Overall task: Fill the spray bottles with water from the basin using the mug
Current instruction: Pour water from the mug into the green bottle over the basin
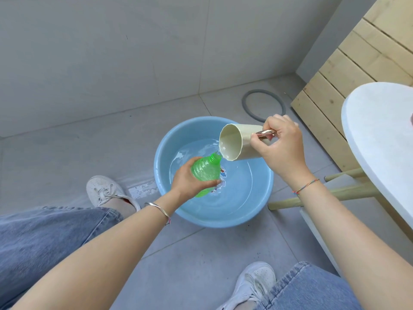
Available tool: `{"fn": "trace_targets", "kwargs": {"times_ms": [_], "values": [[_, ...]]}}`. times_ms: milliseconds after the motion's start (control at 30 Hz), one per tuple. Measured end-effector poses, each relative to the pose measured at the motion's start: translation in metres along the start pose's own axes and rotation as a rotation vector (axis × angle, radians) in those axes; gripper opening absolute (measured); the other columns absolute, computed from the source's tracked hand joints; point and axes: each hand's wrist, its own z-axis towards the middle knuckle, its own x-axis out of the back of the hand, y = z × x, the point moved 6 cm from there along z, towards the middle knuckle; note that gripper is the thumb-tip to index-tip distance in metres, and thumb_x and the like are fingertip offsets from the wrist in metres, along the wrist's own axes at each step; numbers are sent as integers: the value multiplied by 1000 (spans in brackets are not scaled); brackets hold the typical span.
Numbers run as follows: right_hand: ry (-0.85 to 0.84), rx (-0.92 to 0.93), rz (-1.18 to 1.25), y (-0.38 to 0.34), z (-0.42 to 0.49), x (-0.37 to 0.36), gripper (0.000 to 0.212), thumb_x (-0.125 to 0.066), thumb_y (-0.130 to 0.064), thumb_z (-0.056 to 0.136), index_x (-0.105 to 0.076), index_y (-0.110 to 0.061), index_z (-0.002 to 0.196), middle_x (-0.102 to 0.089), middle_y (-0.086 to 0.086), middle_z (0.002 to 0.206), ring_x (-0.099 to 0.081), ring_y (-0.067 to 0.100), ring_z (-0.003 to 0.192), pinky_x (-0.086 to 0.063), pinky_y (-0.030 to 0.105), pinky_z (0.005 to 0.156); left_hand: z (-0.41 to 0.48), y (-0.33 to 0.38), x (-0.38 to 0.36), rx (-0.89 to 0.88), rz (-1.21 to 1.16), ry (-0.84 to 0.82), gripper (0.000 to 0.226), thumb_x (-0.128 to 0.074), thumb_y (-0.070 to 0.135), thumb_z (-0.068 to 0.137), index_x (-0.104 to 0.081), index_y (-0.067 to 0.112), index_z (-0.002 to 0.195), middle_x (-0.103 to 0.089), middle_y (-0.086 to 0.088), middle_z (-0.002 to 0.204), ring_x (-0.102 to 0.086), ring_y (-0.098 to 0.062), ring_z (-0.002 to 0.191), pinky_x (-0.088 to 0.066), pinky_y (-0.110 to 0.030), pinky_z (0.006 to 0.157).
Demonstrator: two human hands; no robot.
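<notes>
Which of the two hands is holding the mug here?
The right hand, gripping the cream mug by its metal handle; the left hand holds the green bottle over the blue basin.

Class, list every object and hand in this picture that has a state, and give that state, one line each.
Green ribbed plastic bottle: uncapped, tilted, held over the basin.
Cream mug with metal handle: tipped sideways, lip at the bottle's mouth.
Round blue plastic basin: on the floor, holding water.
Left hand: grips the bottle.
Right hand: grips the mug's handle.
</notes>
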Motion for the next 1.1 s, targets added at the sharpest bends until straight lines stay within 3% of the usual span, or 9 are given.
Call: {"fn": "trace_targets", "kwargs": {"times_ms": [433,600,733,933,1100], "values": [[-1,44,-45,-8,4,5,28,-61,-20,70,-35,-18,61,-29,-9,59,-26,10,65,-21,26,69,-2,-3,0,10,-5,3,85,-93,44,56,-55,27,130,-61,8,125,-55,-12,117,-42,-25,97],[-7,88,-74,-10,5,4,28,-60,-24,69,-33,-20,62,-27,-12,58,-26,10,65,-22,26,71,-1,-7,0,16,3,5,85,-93,47,54,-56,29,128,-62,7,125,-56,-14,117,-45,-33,101],[-4,111,-82,-13,5,4,29,-59,-24,69,-31,-21,62,-26,-14,59,-25,10,66,-23,27,72,-1,-5,-1,19,5,3,86,-93,47,54,-56,29,129,-62,8,123,-56,-13,116,-43,-25,95],[-2,136,-92,-17,5,4,31,-60,-23,69,-29,-20,62,-24,-15,59,-23,10,66,-22,27,73,-2,-6,-3,33,-3,-3,87,-93,48,53,-54,31,130,-60,7,125,-55,-16,118,-46,-35,101],[-9,147,-105,-18,5,3,33,-63,-20,68,-31,-21,63,-24,-14,60,-24,9,67,-22,27,74,-2,-3,-4,21,-1,-10,88,-93,45,55,-54,29,131,-59,8,128,-53,-13,119,-40,-23,96]]}}
